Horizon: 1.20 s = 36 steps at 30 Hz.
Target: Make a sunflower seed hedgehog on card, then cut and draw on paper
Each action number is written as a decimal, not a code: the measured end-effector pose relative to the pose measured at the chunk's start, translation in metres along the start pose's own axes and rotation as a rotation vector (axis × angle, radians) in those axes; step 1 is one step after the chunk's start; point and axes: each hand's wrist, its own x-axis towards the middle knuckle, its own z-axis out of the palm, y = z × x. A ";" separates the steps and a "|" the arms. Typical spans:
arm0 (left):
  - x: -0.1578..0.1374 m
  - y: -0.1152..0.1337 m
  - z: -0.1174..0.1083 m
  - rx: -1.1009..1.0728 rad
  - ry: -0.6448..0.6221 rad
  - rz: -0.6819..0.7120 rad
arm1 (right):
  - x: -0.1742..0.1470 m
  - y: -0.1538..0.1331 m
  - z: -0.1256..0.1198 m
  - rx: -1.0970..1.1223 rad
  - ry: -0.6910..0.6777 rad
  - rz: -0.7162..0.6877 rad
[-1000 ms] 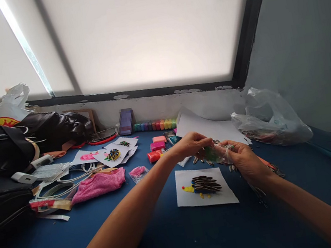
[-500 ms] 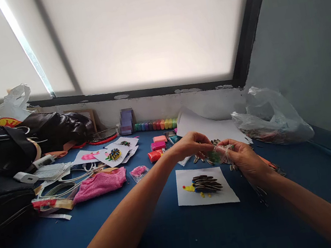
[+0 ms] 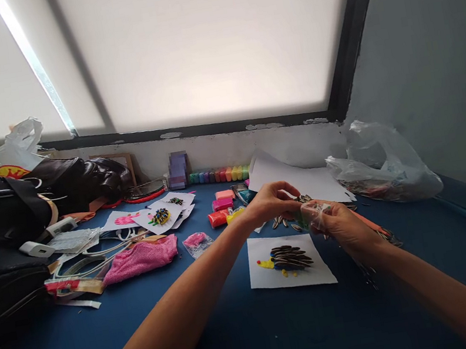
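Note:
Between my hands is a small clear plastic packet [image 3: 310,216] with something green inside. My right hand [image 3: 343,221] is closed on its crumpled end. The fingers of my left hand [image 3: 277,201] pinch its other side. Below them lies a white paper [image 3: 262,280] bearing a hedgehog figure [image 3: 290,258] with a yellow face, a red nose, sunflower-seed spines on blue clay and small yellow lumps for feet. Loose sunflower seeds [image 3: 283,221] are scattered behind my left hand, partly hidden by it.
Packets of coloured clay [image 3: 222,204] sit left of my hands, near a pink cloth [image 3: 142,258] and finished paper pictures [image 3: 159,216]. White sheets [image 3: 305,177] lie behind my hands. A clear plastic bag [image 3: 386,167] stands at right; black bags [image 3: 2,266] fill the left.
Both hands have shifted slightly around the packet, which now shows less green. A yellow clay packet has come into view beside my left wrist. The hedgehog picture has stayed in place.

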 end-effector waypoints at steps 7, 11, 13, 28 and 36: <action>0.002 -0.001 -0.002 0.023 -0.037 0.023 | 0.003 0.007 -0.004 -0.009 0.040 -0.029; 0.004 -0.002 -0.003 0.080 -0.076 0.071 | 0.002 0.002 -0.002 0.000 0.028 -0.011; 0.004 -0.003 -0.002 0.071 -0.043 0.093 | 0.001 0.000 -0.001 0.002 0.022 -0.002; -0.002 0.007 0.001 0.240 -0.082 0.071 | 0.000 0.000 0.004 0.046 -0.007 -0.015; -0.002 0.007 0.013 0.376 0.039 0.228 | 0.002 0.003 -0.002 0.095 -0.053 0.011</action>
